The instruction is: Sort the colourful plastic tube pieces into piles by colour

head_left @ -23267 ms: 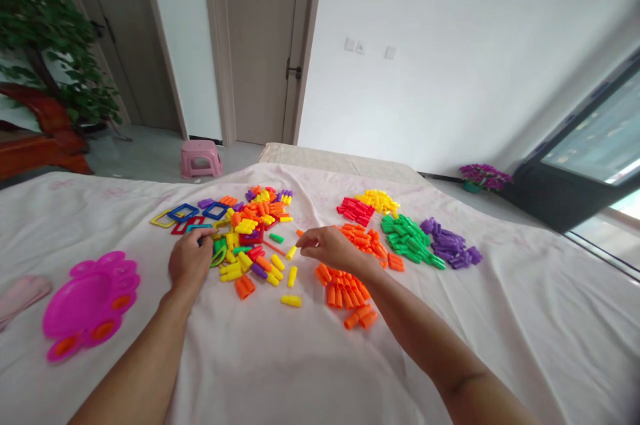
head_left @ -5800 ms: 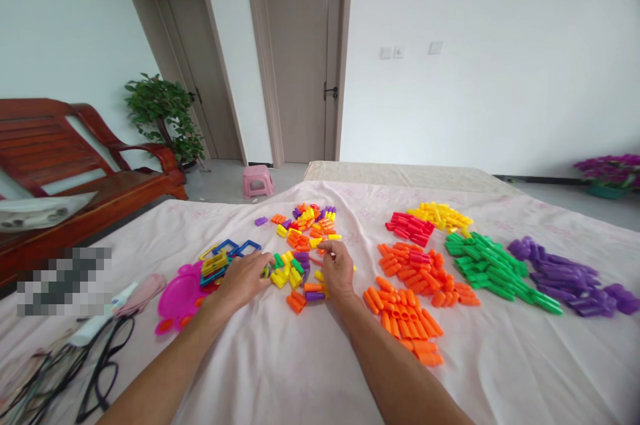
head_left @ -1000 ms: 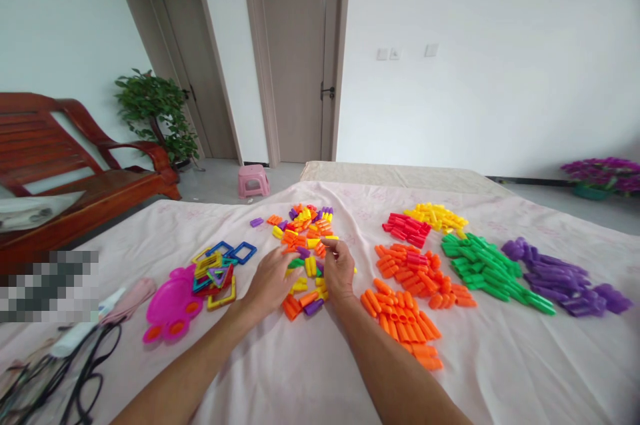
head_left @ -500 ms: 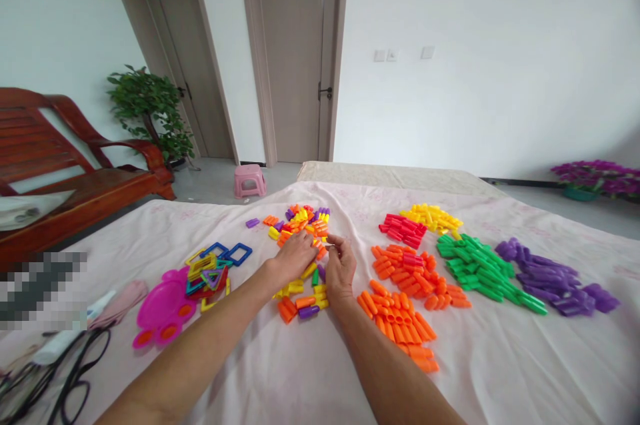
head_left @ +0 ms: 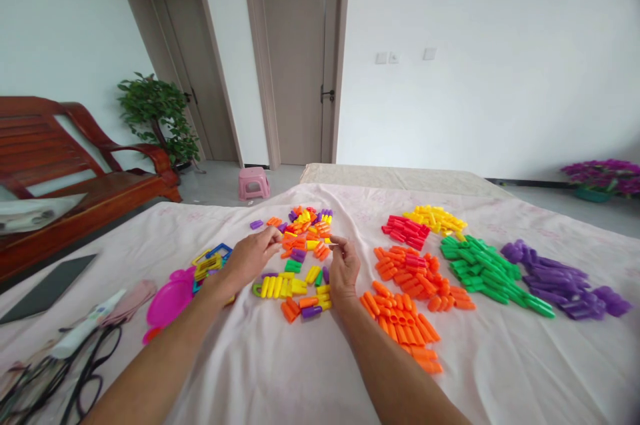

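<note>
One magenta dish [head_left: 167,298] lies on the pale cloth [head_left: 260,365], partly hidden by the left forearm, with yellow and blue frames [head_left: 206,266] beside it. Next comes the left hand [head_left: 255,255], fingers curled; whether they hold anything I cannot tell. Between the hands spread mixed plastic pieces [head_left: 293,266], short glossy tubes in yellow, orange, purple and green, many joined side by side (one orange pair shows open ends). The right hand [head_left: 345,268] has thumb and forefinger near a yellow piece; their grip I cannot make out. Further right sit orange pieces [head_left: 400,311], some in neat rows, then red pieces [head_left: 406,230], yellow pieces [head_left: 435,218], a sloping green heap [head_left: 483,271] and darker purple pieces [head_left: 555,278]
</note>
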Available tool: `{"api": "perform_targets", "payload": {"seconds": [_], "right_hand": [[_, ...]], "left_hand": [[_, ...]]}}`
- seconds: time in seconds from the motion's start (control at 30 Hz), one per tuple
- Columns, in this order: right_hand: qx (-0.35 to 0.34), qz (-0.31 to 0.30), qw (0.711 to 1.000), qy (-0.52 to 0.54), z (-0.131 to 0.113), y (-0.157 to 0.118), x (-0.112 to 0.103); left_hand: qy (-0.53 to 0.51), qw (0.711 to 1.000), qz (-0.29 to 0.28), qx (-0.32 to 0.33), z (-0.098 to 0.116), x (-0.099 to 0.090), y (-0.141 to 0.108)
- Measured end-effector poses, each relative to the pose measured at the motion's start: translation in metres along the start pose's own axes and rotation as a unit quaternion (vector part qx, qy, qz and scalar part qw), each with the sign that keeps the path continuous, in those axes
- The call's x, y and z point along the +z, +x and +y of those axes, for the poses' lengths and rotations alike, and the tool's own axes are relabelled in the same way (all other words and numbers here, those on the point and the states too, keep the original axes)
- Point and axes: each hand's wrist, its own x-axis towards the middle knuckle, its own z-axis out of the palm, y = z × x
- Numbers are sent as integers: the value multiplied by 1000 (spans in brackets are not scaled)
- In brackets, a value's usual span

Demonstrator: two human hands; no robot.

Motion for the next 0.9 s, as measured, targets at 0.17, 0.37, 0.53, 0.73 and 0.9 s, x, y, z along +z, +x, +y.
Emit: {"api": "perform_targets", "payload": {"seconds": [0.17, 0.37, 0.53, 0.73, 0.9], "right_hand": [[-32, -4, 999, -19, 0, -1, 0], [-40, -6, 999, -24, 0, -2, 2], [-41, 2, 999, -33, 0, -1, 1], [-58, -1, 997, -45, 4, 2, -4], [-64, 11, 997, -38, 8, 4, -4]], "left_hand": [[137, 977, -27, -163, -46, -50, -47], [179, 963, -2, -203, -87, -75, -75], [36, 996, 26, -80, -64, -34, -8], [74, 988, -25, -136, -52, 37, 100], [70, 985, -55, -144, -56, 74, 135]]}}
